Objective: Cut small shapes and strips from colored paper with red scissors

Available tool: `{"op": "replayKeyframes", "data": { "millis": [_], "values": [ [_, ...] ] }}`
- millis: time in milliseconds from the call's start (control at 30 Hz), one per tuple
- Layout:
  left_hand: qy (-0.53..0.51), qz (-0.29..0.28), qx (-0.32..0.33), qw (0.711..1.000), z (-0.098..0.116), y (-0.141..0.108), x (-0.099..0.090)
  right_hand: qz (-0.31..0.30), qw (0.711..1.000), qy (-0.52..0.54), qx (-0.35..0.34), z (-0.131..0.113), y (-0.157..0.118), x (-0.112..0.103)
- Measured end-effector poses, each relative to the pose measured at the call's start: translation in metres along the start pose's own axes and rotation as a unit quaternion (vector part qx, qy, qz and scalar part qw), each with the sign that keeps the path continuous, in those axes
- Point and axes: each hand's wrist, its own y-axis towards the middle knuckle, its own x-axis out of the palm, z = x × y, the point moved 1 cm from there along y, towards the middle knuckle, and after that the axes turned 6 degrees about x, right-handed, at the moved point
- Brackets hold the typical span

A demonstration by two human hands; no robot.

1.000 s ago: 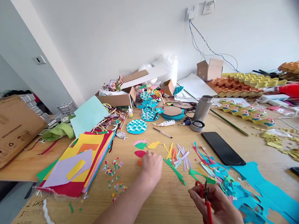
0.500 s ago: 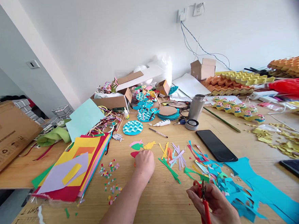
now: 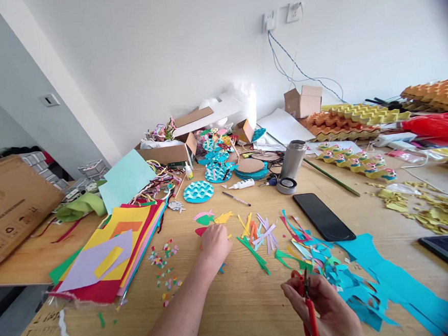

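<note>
Hands [image 3: 217, 246] [image 3: 329, 306] apart, left outstretched, right around scissors [image 3: 313, 319]

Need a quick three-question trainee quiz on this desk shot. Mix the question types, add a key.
1. True or false: the right hand holds red-handled scissors.
2. Which of these is nearest the left hand? A) egg trays B) yellow paper fish C) large cardboard box
3. Fill in, as the camera sees it: the pen lies to the ___ of the silver flask.

Key: 1. True. 2. B. 3. left.
</note>
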Motion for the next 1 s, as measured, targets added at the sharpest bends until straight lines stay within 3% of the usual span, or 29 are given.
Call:
{"op": "replayKeyframes", "data": {
  "millis": [133, 233, 400, 567, 633, 800, 1000],
  "values": [
    [-0.067, 0.034, 0.018, 0.997, -0.003, -0.005, -0.01, -0.034, 0.999, 0.025, 0.013, -0.008, 0.009, 0.005],
    [-0.123, 0.053, 0.035, 0.99, -0.005, -0.015, -0.019, -0.1, 0.992, 0.054, 0.054, -0.021, 0.027, 0.02],
    [-0.208, 0.085, 0.052, 0.973, -0.011, -0.048, -0.029, -0.216, 0.962, 0.086, 0.145, -0.041, 0.057, 0.069],
    [-0.3, 0.129, 0.037, 0.944, -0.038, -0.087, -0.03, -0.286, 0.944, 0.074, 0.146, -0.051, 0.053, 0.125],
    [-0.366, 0.131, 0.008, 0.921, -0.056, -0.1, -0.029, -0.319, 0.936, 0.064, 0.135, -0.055, 0.044, 0.144],
    [-0.554, 0.084, -0.094, 0.823, -0.096, -0.13, -0.026, -0.387, 0.916, 0.048, 0.091, -0.061, 0.023, 0.184],
    [-0.624, 0.082, -0.083, 0.773, -0.11, -0.148, -0.018, -0.417, 0.906, 0.036, 0.068, -0.055, 0.01, 0.205]
  ]
}}
